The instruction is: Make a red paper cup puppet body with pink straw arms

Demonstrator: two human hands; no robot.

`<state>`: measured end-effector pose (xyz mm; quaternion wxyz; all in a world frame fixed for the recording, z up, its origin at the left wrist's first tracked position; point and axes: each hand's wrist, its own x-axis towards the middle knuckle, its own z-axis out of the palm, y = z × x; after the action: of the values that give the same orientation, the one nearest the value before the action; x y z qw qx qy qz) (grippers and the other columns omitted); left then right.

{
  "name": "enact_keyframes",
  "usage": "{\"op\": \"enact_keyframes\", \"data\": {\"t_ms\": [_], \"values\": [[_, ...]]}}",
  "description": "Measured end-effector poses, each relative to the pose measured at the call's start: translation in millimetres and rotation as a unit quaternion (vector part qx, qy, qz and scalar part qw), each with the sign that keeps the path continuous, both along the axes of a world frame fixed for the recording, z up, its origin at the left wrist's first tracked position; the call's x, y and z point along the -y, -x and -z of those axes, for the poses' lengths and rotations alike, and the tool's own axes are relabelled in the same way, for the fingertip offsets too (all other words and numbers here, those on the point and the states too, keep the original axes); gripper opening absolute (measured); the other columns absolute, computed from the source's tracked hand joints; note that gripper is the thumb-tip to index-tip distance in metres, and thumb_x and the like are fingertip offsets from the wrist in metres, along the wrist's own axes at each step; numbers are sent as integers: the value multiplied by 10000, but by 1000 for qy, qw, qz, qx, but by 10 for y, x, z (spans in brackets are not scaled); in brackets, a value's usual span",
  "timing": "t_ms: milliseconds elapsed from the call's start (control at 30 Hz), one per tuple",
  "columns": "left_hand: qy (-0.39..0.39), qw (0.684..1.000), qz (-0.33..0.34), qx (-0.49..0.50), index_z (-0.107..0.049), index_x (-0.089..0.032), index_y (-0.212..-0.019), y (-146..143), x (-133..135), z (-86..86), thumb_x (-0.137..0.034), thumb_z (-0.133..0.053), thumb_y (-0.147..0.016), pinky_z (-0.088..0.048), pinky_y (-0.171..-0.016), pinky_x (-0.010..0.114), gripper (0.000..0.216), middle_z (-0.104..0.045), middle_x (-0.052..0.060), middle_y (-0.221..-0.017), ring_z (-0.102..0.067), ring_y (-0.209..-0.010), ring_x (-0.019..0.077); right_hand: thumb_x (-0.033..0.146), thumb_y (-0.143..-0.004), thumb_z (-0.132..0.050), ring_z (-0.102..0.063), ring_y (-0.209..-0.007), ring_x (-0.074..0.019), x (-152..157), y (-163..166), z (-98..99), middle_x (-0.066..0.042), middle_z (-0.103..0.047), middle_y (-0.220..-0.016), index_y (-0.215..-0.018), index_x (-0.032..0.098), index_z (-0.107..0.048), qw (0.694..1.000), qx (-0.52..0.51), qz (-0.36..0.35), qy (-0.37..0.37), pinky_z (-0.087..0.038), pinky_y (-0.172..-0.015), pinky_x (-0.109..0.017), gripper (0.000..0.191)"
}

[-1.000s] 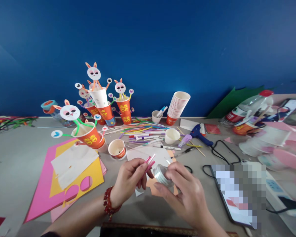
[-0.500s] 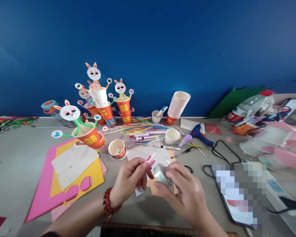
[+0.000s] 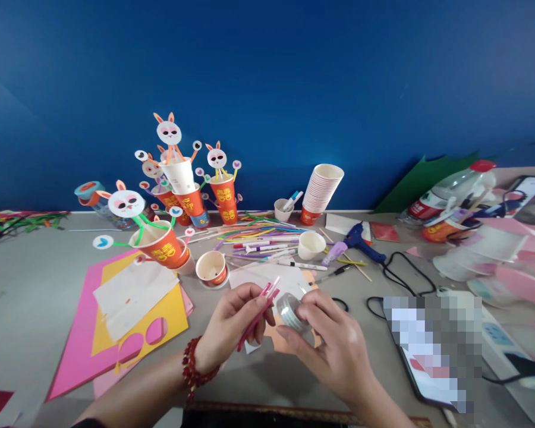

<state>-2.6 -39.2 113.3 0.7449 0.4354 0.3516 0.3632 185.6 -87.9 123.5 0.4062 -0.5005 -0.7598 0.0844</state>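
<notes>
My left hand, with a red bead bracelet at the wrist, is closed on a few thin pink sticks that slant up to the right. A pale tip shows among them at the top. My right hand is closed around a roll of clear tape, its side tilted toward the left hand. A small gap lies between the sticks and the roll. Under both hands are white paper and orange paper. My right palm and curled fingers partly hide the roll.
Orange cups with paper rabbits stand at the left beside pink and yellow sheets. Markers and a white cup lie beyond the hands. A blue glue gun, cables and a phone occupy the right.
The pink sticks in my left hand have turned, and more of their length shows below the fingers. The tape roll in my right hand has shifted slightly left and tilted.
</notes>
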Motion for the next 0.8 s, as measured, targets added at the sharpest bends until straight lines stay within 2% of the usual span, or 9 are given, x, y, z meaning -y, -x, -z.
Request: {"op": "enact_keyframes", "data": {"t_ms": [267, 400, 467, 533, 600, 667, 800], "values": [[-24, 999, -13, -32, -585, -141, -782, -15, 6, 40, -439, -575, -934, -345, -366, 133, 335, -687, 18, -686, -524, -401, 41, 317, -911, -630, -485, -622, -137, -1, -3, 2, -15, -496, -768, -805, 203, -500, 1000, -3, -4, 7, -389, -560, -247, 204], [-66, 995, -17, -72, -583, -145, -779, -5, 7, 38, -466, -554, -937, -366, -379, 148, 359, -683, 21, -660, -521, -397, 51, 336, -911, -629, -494, -620, -136, -19, -20, 37, -21, -517, -795, -807, 204, -515, 998, -28, -26, 49, -411, -555, -248, 203], [-93, 991, -3, -101, -593, -143, -790, 5, 9, 26, -468, -537, -944, -372, -391, 149, 364, -688, 28, -668, -523, -403, 51, 341, -909, -628, -505, -616, -137, -37, -41, 55, -30, -550, -833, -881, 201, -553, 995, -56, -31, 73, -433, -559, -253, 161], [-120, 984, 16, -129, -610, -140, -809, 15, 12, 19, -460, -520, -954, -373, -403, 148, 363, -692, 34, -682, -525, -409, 50, 348, -902, -633, -554, -693, -162, -70, -63, 60, -58, -591, -922, -1001, 199, -579, 993, -86, -20, 75, -479, -626, -275, 187], [-146, 976, 34, -158, -627, -139, -816, 24, 16, 13, -447, -507, -962, -374, -415, 148, 362, -685, 34, -676, -526, -413, 50, 359, -891, -644, -596, -878, -219, -118, -72, 49, -93, -613, -1019, -1071, 202, -590, 992, -107, -13, 63, -507, -763, -326, 245], [-177, 965, 49, -187, -637, -139, -805, 30, 18, 1, -424, -493, -970, -379, -430, 149, 360, -670, 28, -659, -532, -420, 53, 350, -887, -651, -591, -1001, -250, -175, -61, 31, -97, -627, -1044, -1035, 212, -611, 988, -128, -38, 71, -496, -851, -359, 206], [-246, 937, 77, -235, -643, -148, -774, 36, 20, -64, -347, -478, -979, -416, -485, 154, 330, -648, 15, -640, -574, -464, 69, 266, -892, -637, -615, -885, -203, -273, 3, 25, -48, -635, -902, -844, 210, -622, 970, -190, -95, 120, -487, -800, -318, 75]]}}
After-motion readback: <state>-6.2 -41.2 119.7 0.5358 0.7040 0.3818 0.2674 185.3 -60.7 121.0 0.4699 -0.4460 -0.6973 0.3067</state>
